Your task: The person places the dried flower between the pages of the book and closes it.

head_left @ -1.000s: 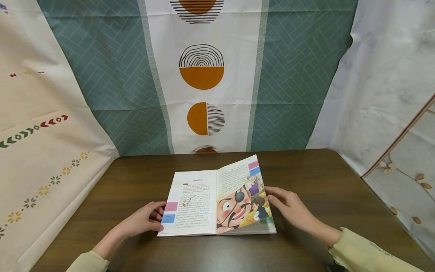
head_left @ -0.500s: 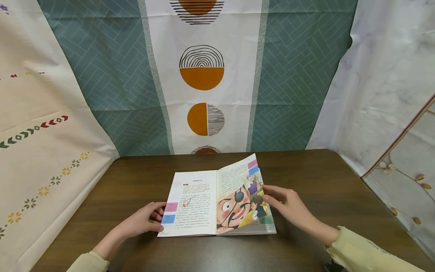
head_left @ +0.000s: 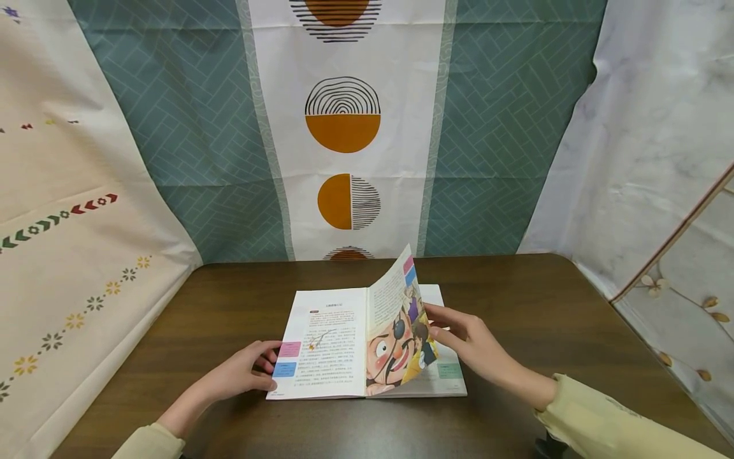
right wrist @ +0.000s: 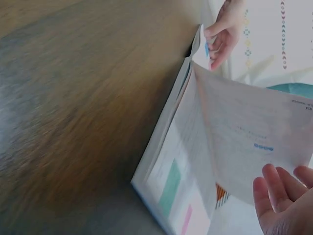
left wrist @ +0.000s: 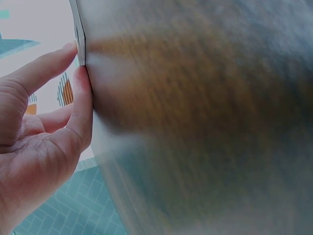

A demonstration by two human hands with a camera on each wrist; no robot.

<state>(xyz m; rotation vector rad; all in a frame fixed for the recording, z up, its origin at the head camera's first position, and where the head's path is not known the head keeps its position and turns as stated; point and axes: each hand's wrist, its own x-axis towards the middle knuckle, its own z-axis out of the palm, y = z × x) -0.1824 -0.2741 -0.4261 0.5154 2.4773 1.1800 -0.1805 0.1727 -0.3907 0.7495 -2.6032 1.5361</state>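
In the head view, an open illustrated book (head_left: 329, 331) with printed text lies on the table. A right-hand page (head_left: 401, 357), showing a cartoon face with an eye patch, stands lifted and curved. My right hand (head_left: 470, 341) is at that page's outer edge, fingertips right against it. The right wrist view shows its relaxed fingers (right wrist: 274, 188) beside the page's pale underside. My left hand (head_left: 237, 371) holds the book's left edge, thumb near the lower corner and other fingers curled. In the left wrist view the book's edge (left wrist: 79, 36) meets the fingertips.
Under the book is a dark brown wooden table (head_left: 229, 299). A teal and white patterned cloth (head_left: 487, 127) hangs behind it. Embroidered cream fabric (head_left: 74, 268) covers the left side, and pale marbled fabric (head_left: 642, 159) covers the right.
My right hand has moved left with the page, which now stands steeper and uncovers more of the page beneath. My left hand has stayed at the book's left edge.
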